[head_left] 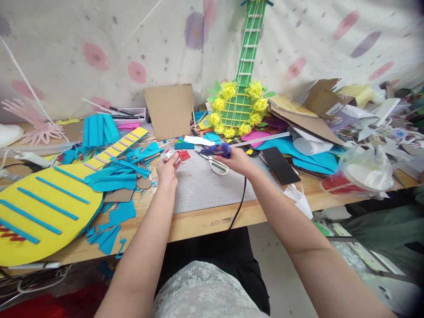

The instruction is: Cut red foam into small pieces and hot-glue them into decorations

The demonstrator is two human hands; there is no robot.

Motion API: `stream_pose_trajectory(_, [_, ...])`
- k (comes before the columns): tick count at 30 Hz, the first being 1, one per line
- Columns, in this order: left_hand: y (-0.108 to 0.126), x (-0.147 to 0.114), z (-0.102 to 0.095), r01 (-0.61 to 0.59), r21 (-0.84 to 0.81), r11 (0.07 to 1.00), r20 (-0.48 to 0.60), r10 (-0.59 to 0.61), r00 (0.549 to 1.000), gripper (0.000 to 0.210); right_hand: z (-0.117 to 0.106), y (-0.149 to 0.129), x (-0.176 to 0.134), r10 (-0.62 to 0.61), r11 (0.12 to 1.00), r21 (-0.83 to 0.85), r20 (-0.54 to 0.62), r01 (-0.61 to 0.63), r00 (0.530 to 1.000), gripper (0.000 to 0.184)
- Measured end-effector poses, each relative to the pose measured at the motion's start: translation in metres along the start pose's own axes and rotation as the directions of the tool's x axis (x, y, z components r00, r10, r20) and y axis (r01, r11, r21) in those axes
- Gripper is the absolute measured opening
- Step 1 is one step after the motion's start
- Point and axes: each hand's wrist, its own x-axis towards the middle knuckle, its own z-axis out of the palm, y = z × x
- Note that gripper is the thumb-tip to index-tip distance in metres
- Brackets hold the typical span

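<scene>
My right hand point(237, 160) is wrapped round a dark purple hot glue gun point(217, 150), its nozzle pointing left. From the gun a black cord point(243, 198) runs down over the table's front edge. My left hand point(168, 167) is closed in a pinch on a small white and red piece point(169, 154), whose kind I cannot make out. Just beyond those fingertips is a bit of red paper point(183, 155); whether it touches them I cannot tell. White-handled scissors point(219, 168) lie on the grey cutting mat point(198, 190), partly under the glue gun.
A yellow guitar-shaped craft point(66, 194) lies left among blue paper scraps point(111, 179). A green one with yellow paper flowers point(243, 101) leans at the back beside a cardboard sheet point(170, 110). Rightward are a phone point(280, 164), a bagged red cup point(344, 181) and piled paper.
</scene>
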Motion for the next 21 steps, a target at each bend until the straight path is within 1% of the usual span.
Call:
stream_pose_trajectory(2, [0.000, 0.003, -0.002, -0.006, -0.001, 1.000, 0.000, 0.006, 1.000, 0.032, -0.009, 0.020, -0.004, 0.145, 0.988, 0.064, -0.072, -0.140, 0.987, 0.043])
stream_pose_trajectory(4, [-0.001, 0.004, -0.002, -0.010, -0.008, 1.000, 0.001, 0.010, 1.000, 0.033, -0.016, 0.043, -0.007, 0.270, 0.961, 0.101, -0.129, -0.259, 0.954, 0.050])
stream_pose_trajectory(7, [-0.003, 0.004, -0.001, -0.008, -0.014, 1.000, 0.005, 0.008, 1.000, 0.032, -0.018, 0.077, -0.010, 0.353, 0.935, 0.072, -0.263, -0.347, 0.898, 0.052])
stream_pose_trajectory(9, [-0.005, 0.004, 0.002, -0.001, -0.010, 1.000, 0.020, 0.001, 1.000, 0.028, -0.013, 0.094, -0.011, 0.378, 0.923, 0.047, -0.298, -0.382, 0.876, 0.052])
stream_pose_trajectory(11, [-0.007, 0.005, 0.003, 0.003, -0.014, 1.000, 0.040, -0.002, 0.999, 0.024, -0.004, 0.104, -0.012, 0.386, 0.916, 0.018, -0.307, -0.400, 0.870, 0.051])
stream_pose_trajectory(14, [-0.009, 0.006, 0.004, 0.008, -0.034, 0.999, 0.059, -0.006, 0.998, 0.022, 0.007, 0.110, -0.012, 0.398, 0.901, -0.039, -0.322, -0.432, 0.859, 0.053])
stream_pose_trajectory(17, [-0.007, 0.007, 0.003, 0.011, -0.038, 0.999, 0.054, -0.009, 0.998, 0.026, 0.010, 0.111, -0.011, 0.433, 0.875, -0.079, -0.309, -0.477, 0.847, 0.058])
stream_pose_trajectory(19, [-0.006, 0.007, 0.003, 0.010, -0.034, 0.999, 0.040, -0.009, 0.999, 0.030, 0.008, 0.112, -0.010, 0.443, 0.872, -0.089, -0.279, -0.482, 0.852, 0.060])
stream_pose_trajectory(21, [-0.006, 0.007, 0.003, 0.006, -0.027, 1.000, 0.034, -0.005, 0.999, 0.033, 0.005, 0.114, -0.012, 0.407, 0.891, -0.092, -0.270, -0.444, 0.872, 0.060])
